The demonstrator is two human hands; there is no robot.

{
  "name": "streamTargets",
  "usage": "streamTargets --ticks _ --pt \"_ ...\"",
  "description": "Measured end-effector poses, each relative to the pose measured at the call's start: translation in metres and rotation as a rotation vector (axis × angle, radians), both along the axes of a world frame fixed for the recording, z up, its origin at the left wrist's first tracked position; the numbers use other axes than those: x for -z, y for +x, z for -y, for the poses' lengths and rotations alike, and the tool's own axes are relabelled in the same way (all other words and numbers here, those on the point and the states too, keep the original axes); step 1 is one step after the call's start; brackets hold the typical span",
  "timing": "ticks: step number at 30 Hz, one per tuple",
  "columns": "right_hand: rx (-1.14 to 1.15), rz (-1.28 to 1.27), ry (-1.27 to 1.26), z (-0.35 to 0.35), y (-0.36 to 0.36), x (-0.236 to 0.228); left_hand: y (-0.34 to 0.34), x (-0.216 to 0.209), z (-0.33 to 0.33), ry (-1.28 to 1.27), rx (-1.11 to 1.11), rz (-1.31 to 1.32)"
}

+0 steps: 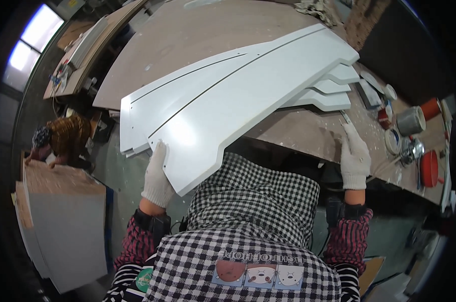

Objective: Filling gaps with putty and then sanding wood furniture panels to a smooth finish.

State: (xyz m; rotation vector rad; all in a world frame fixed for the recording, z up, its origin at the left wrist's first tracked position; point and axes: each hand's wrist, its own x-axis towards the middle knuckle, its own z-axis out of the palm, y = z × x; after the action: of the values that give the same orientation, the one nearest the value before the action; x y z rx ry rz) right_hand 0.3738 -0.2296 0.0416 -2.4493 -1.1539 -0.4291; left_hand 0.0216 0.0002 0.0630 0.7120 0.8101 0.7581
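A long white panel [248, 85] with an angled end and a dark groove lies slanted on top of several similar white panels [329, 98]. My left hand [156, 173], in a white knit glove, grips the top panel's near left end, with the thumb on its face and the other fingers hidden beneath. At the table's front edge, right of the stack, is my gloved right hand [355, 156]. Its fingers point away from me, and a thin, narrow object [345, 117] shows at the fingertips, too small to name.
The brown worktable [157, 55] carries the stack. At its right stand a grey can [411, 121], a red container [429, 168] and tape rolls [392, 141]. A rag [317, 11] lies at the back. A person [64, 141] bends over stacked boards [61, 221] at left.
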Motion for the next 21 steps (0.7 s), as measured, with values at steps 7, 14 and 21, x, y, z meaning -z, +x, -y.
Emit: streamTargets --ticks 7,14,21 --pt "0.106 -0.154 -0.108 0.002 0.012 -0.001 0.003 0.006 -0.008 -0.01 -0.072 0.001" --pt "0.09 -0.084 0.045 -0.006 0.001 -0.007 0.002 0.021 -0.018 0.039 -0.059 -0.062" --pt "-0.129 -0.044 0.219 -0.044 -0.041 -0.027 -0.013 0.04 -0.027 0.377 0.076 -0.33"
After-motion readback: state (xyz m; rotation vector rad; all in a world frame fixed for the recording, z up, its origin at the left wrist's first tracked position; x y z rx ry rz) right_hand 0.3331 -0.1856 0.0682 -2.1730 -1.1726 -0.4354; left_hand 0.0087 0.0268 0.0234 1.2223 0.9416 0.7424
